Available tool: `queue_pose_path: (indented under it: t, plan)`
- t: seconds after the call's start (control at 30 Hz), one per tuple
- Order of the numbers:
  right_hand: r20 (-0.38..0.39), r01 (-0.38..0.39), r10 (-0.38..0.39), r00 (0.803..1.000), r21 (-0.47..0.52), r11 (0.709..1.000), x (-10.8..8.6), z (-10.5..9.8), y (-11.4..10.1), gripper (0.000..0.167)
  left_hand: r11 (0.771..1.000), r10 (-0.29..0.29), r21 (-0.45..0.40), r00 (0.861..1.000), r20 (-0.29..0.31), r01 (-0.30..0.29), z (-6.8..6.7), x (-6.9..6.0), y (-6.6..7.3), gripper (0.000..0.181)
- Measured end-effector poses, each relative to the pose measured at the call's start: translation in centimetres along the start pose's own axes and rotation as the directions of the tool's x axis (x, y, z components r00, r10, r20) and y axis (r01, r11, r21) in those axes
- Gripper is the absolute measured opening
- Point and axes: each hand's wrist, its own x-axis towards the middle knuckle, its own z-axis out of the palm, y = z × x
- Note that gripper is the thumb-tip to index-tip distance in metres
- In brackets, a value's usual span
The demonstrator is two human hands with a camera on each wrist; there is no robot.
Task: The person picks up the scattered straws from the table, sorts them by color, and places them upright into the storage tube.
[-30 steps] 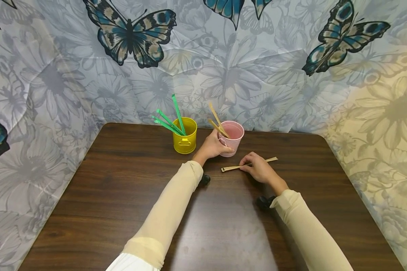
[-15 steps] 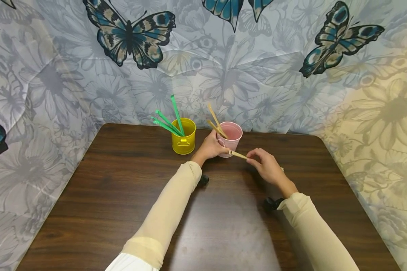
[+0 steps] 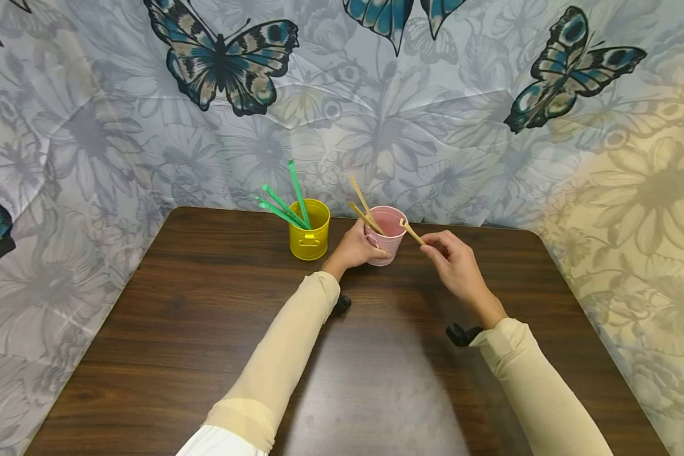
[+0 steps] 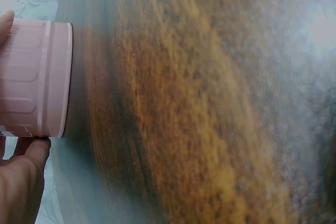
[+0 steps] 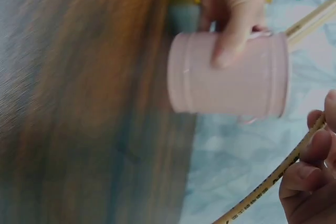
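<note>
My left hand (image 3: 358,247) grips a small pink bucket (image 3: 394,242) at its left side, near its handle. The thumb lies across the front of the bucket (image 5: 252,90) in the right wrist view. Two beige sticks (image 3: 360,195) lean out of it to the left. Between thumb and fingers, my right hand (image 3: 455,263) pinches another thin beige stick (image 3: 413,233). Its far end is at the bucket's right rim. Dark printed characters run along this stick (image 5: 273,177) in the right wrist view.
Just left of the pink bucket stands a yellow bucket (image 3: 309,248) holding several green sticks (image 3: 297,190). Both are near the back edge of the dark wooden table (image 3: 205,316). Behind it hangs a butterfly-patterned cloth (image 3: 444,145).
My right hand has picked up the beige stick from the table, tipped it up, and brought it to the pink bucket's rim. The left hand stays on the bucket.
</note>
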Motion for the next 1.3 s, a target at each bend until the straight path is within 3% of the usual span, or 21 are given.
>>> queue_pose_path:
  t: [0.5,0.77,0.97,1.3]
  plan:
    - [-0.061,0.131,-0.125,0.99,0.106,0.986,5.2,-1.0,-6.2,0.015,1.0,0.0,-0.005,1.0,0.016,0.001,0.0,0.0,0.3,0.099]
    - [-0.151,0.22,-0.199,0.968,0.142,0.965,7.7,-0.8,-8.9,0.014,1.0,0.017,-0.017,1.0,0.009,-0.017,0.0,0.0,0.0,0.097]
    - [-0.13,0.185,-0.162,0.978,0.191,0.964,8.7,0.4,-9.5,0.015,1.0,0.03,-0.009,0.999,0.014,-0.03,0.0,-0.1,0.0,0.094]
    - [-0.034,0.123,-0.12,0.992,0.109,0.986,8.8,2.6,-7.6,0.013,1.0,-0.001,-0.005,1.0,0.023,0.001,-0.2,0.2,-0.3,0.099]
